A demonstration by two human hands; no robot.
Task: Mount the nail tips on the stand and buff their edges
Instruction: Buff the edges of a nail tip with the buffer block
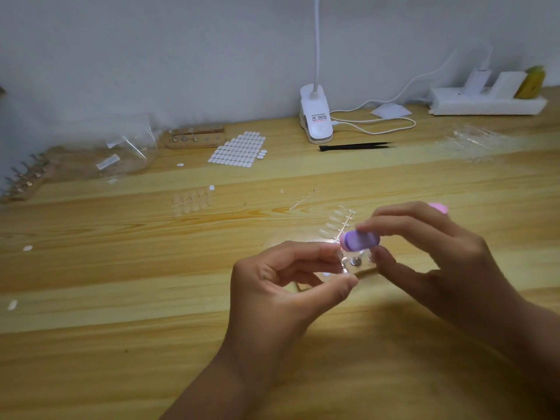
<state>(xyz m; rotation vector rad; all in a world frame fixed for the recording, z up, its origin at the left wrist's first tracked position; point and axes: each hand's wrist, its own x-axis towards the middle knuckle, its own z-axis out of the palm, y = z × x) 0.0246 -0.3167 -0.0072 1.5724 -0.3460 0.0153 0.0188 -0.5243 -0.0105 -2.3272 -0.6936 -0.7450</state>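
My left hand [281,280] pinches a small metal holder with a clear nail tip [344,265] between thumb and forefinger. My right hand [430,253] grips a purple buffer block [359,240] and holds its end right at the nail tip. Below both hands lies a wooden stand [365,269] with round metal studs, mostly hidden by my fingers. A strip of clear nail tips on a sprue [338,222] lies just behind the stand.
On the wooden table [151,298] lie a sheet of white adhesive tabs [239,148], black tweezers [357,146], a clip lamp [315,116], a power strip [488,101], another wooden stand [195,137], plastic bags [127,156] and loose nail tips [191,201].
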